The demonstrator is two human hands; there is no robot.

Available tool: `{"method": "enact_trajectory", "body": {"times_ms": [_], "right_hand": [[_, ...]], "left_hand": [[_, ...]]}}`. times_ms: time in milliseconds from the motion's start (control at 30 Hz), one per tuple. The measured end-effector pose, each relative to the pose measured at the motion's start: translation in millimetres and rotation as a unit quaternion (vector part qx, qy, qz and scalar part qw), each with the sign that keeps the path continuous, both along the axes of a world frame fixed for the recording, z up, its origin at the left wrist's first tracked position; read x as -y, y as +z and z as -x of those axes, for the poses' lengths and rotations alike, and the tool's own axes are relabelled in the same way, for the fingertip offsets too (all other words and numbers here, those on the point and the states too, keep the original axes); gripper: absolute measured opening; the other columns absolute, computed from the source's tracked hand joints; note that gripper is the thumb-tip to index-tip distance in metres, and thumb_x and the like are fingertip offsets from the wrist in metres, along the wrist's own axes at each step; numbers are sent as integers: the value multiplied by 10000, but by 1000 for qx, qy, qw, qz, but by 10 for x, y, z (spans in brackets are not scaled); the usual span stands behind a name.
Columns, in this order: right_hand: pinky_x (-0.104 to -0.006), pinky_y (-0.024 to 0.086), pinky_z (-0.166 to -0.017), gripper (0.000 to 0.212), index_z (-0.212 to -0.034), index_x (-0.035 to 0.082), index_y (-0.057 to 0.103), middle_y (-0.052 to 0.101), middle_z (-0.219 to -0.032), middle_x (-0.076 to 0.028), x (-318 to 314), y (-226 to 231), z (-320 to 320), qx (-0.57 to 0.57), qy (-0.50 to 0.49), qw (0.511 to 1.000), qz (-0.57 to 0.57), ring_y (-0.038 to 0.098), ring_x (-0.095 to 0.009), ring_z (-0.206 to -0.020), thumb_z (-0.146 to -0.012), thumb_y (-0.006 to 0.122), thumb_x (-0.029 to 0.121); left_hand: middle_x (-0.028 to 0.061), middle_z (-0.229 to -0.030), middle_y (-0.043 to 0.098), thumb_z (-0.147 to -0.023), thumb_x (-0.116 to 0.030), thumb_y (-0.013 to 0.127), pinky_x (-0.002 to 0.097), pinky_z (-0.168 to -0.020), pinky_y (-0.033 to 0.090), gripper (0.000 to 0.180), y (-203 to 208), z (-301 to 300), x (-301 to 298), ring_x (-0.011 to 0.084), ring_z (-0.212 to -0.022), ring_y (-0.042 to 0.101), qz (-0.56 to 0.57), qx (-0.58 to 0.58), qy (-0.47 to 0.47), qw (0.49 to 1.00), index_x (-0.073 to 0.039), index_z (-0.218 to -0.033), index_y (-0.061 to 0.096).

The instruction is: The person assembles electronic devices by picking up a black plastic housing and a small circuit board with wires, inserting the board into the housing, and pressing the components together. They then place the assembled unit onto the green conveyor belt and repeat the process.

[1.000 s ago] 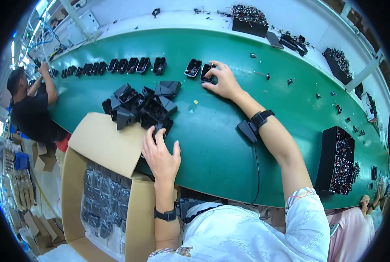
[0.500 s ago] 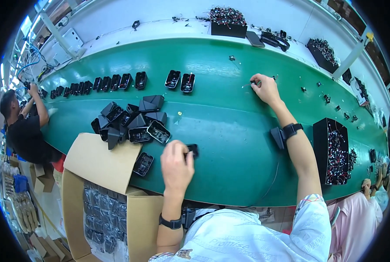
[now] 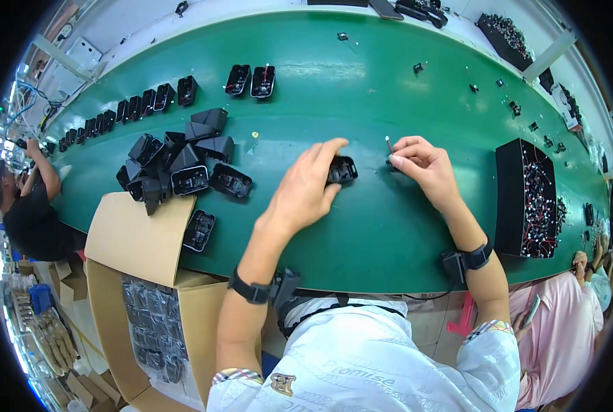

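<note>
My left hand (image 3: 301,184) is closed around a small open black plastic housing (image 3: 343,170) near the middle of the green bench. The housing's open side faces up; its inside is dark. A short way to the right, my right hand (image 3: 427,169) pinches a small dark part with a short wire (image 3: 389,143) that sticks up and ends in a white tip. The part itself is mostly hidden by my fingertips. The two hands are apart. Left of them lies a heap of similar black housings (image 3: 190,180), some open side up and some overturned.
Filled housings (image 3: 263,82) stand in a row along the far left. An open cardboard box (image 3: 104,302) with bagged black parts sits at the near left. On the right is a black bin (image 3: 509,199) of small wired parts, with loose ones nearby. Another person (image 3: 28,213) works at far left.
My left hand has moved right and away from me with the housing. My right hand has come back toward it, holding the small wired part. The whole view has shifted.
</note>
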State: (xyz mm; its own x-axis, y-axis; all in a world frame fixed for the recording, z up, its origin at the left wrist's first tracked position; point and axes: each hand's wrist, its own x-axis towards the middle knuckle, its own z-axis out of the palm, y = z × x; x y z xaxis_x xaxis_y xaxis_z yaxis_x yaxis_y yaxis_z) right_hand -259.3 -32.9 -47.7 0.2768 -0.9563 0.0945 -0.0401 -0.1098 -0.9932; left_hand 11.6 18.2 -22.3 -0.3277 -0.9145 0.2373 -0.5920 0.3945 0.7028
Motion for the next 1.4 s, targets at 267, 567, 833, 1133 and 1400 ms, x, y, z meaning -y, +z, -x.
{"method": "enact_trajectory", "body": {"times_ms": [267, 567, 833, 1133, 1400], "right_hand": [[-207, 454, -619, 108, -944, -3, 730, 675, -841, -8, -99, 154, 0, -243, -19, 969, 37, 588, -44, -711, -938, 757, 102], [-239, 522, -652, 100, -972, -23, 676, 694, -917, -81, -387, 267, -302, 34, -8, 999, -18, 640, -103, -744, -964, 724, 65], [-282, 543, -683, 195, -1019, 3, 745, 689, -945, -114, -292, 309, -236, -13, 60, 973, 224, 659, -158, -758, -844, 774, -76], [-290, 536, -669, 192, -970, 16, 749, 684, -921, -108, -257, 289, -140, -173, 5, 927, 333, 661, -183, -770, -806, 797, -72], [-292, 554, -770, 168, -974, 17, 738, 672, -1068, -120, -227, 150, -136, -115, 45, 966, 229, 668, -187, -913, -835, 773, -72]], "left_hand": [[155, -1291, 611, -736, -54, 829, 474, -1053, 473, 651, -60, 114, 314, 375, -1227, 585, -15, -35, -46, 998, -75, -1334, 574], [60, -1026, 719, -679, -250, 926, 416, -965, 476, 431, -94, 220, 256, 279, -1108, 665, 191, -70, -66, 977, -79, -1032, 746], [90, -1008, 727, -775, -168, 823, 416, -924, 486, 265, -79, 174, 202, 291, -1035, 659, 68, -202, -126, 969, -53, -1000, 742], [165, -1326, 624, -674, -400, 930, 490, -1133, 387, 844, 33, -28, 291, 394, -1318, 519, 141, -77, -55, 985, -68, -1379, 606], [112, -1130, 706, -709, -285, 935, 401, -1006, 484, 595, -90, -191, 350, 258, -1106, 643, -98, -98, -89, 986, -62, -1199, 681]]}}
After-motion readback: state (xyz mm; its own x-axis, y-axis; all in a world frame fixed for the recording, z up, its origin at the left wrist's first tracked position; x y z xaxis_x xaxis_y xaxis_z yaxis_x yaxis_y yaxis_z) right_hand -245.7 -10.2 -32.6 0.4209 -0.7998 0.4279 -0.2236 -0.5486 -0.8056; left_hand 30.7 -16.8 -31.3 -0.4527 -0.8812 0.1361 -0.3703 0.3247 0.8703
